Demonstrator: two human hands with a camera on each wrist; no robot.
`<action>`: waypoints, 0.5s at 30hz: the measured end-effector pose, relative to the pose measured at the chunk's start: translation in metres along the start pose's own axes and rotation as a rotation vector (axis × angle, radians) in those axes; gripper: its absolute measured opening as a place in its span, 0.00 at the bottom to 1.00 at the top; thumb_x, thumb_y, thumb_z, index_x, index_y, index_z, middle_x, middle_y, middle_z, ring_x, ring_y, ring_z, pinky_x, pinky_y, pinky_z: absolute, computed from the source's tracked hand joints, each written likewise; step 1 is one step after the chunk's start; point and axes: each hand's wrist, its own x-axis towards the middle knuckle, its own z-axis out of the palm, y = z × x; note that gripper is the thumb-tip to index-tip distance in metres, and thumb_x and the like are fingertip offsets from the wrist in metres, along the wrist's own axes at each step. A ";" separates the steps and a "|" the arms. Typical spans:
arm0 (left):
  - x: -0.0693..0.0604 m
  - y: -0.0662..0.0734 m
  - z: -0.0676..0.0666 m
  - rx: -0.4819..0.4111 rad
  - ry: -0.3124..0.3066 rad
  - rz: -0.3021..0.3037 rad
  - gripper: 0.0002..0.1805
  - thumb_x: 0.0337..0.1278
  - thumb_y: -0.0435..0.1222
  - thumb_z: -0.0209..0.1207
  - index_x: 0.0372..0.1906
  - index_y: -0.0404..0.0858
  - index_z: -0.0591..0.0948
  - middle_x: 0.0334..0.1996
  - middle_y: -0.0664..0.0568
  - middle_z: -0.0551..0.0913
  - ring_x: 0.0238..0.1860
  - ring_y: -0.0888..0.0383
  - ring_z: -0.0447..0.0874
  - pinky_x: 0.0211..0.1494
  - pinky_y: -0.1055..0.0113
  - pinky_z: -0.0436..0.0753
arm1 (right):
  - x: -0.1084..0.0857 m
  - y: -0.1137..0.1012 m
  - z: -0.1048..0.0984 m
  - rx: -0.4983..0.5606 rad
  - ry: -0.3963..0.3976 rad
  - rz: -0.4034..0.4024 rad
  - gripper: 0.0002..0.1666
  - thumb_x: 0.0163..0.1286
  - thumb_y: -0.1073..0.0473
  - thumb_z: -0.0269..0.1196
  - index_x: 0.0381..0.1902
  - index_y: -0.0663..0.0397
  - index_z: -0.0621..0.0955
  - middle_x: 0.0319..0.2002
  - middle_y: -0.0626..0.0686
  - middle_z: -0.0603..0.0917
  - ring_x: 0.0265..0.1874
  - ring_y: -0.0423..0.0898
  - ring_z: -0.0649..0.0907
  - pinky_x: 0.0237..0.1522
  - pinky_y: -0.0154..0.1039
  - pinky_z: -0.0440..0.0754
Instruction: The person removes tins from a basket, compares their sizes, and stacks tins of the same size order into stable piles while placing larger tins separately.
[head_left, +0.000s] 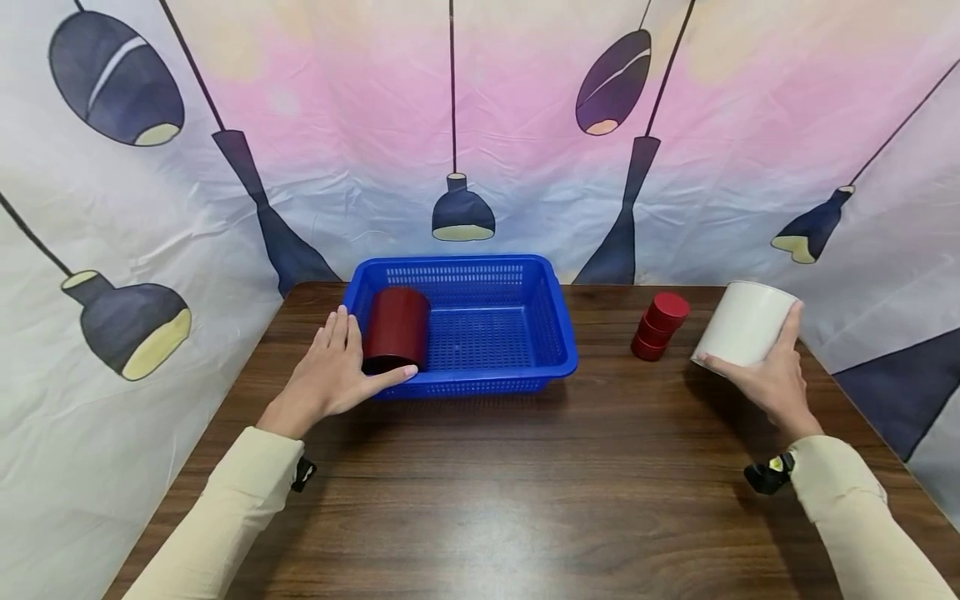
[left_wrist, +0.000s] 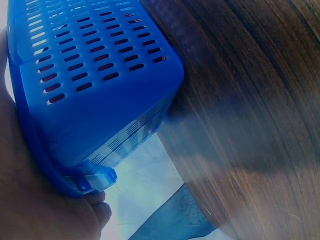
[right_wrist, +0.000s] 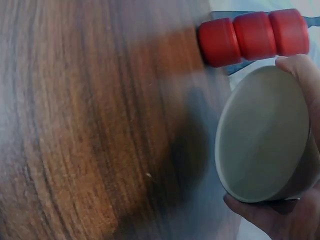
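1. The right hand (head_left: pixel 776 379), at the right of the table, is clamped on a white tub (head_left: pixel 750 321), with the thumb on its left side and the fingers on its right.
2. The tub is tilted at the far right of the table and looks raised, with a shadow under it.
3. Just left of the tub stand 3 red blocks (head_left: pixel 660 327), stacked in 1 column.
4. A blue basket (head_left: pixel 557 321) sits at the far side, left of the blocks and well apart from them.
5. A dark red can (head_left: pixel 399 325) lies on its side in the left part of the basket.
6. The left hand (head_left: pixel 333 371) rests on the basket's near left corner; its fingers are straight, the thumb apart from them and lying along the near rim.
7. The brown wooden table (head_left: pixel 495 492) meets a cloth (head_left: pixel 360 125) printed with hanging lamps.
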 end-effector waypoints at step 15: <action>0.000 -0.001 -0.001 0.002 0.000 -0.002 0.75 0.49 0.82 0.42 0.78 0.22 0.38 0.79 0.30 0.30 0.78 0.31 0.28 0.77 0.37 0.38 | 0.003 0.007 0.019 -0.053 0.117 0.021 0.86 0.51 0.38 0.78 0.78 0.30 0.22 0.66 0.80 0.57 0.59 0.77 0.65 0.46 0.76 0.66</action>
